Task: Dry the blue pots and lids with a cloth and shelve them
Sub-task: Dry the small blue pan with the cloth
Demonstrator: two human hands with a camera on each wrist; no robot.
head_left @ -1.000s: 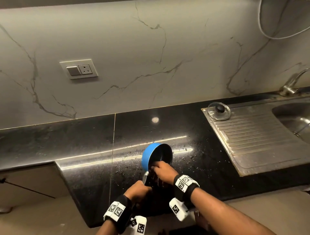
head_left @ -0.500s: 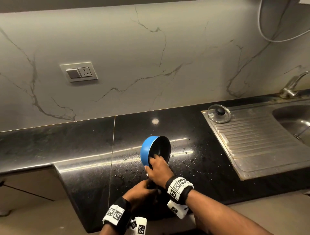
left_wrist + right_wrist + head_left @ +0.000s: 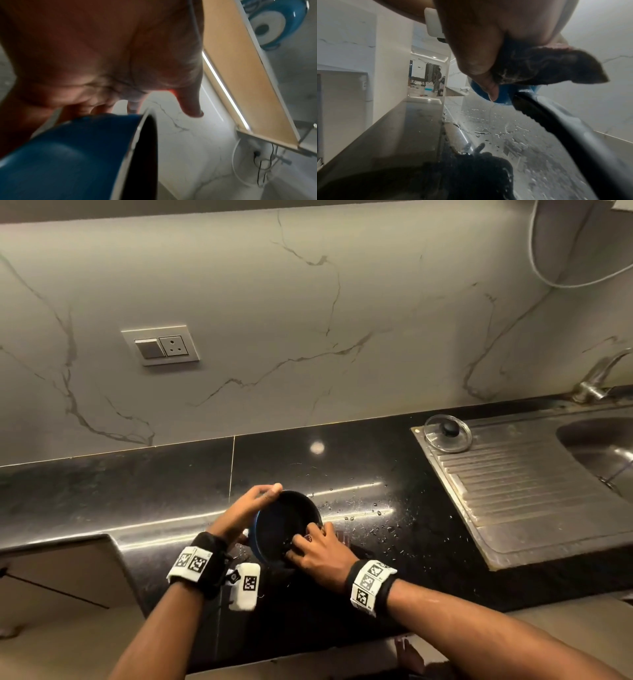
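Left hand [image 3: 245, 513] grips blue pot [image 3: 287, 528] rim at frame centre; right hand [image 3: 320, 553] clenches dark cloth [image 3: 547, 67] inside. Wet pot, tilted over desk [image 3: 394, 484]: may slip.

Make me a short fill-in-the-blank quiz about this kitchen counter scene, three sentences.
1. The right hand wipes the blue pot with a dark ____.
2. The glass lid lies on the steel ____ beside the sink.
3. The black counter near the pot is spotted with water ____.

Missing words: cloth; drainboard; droplets
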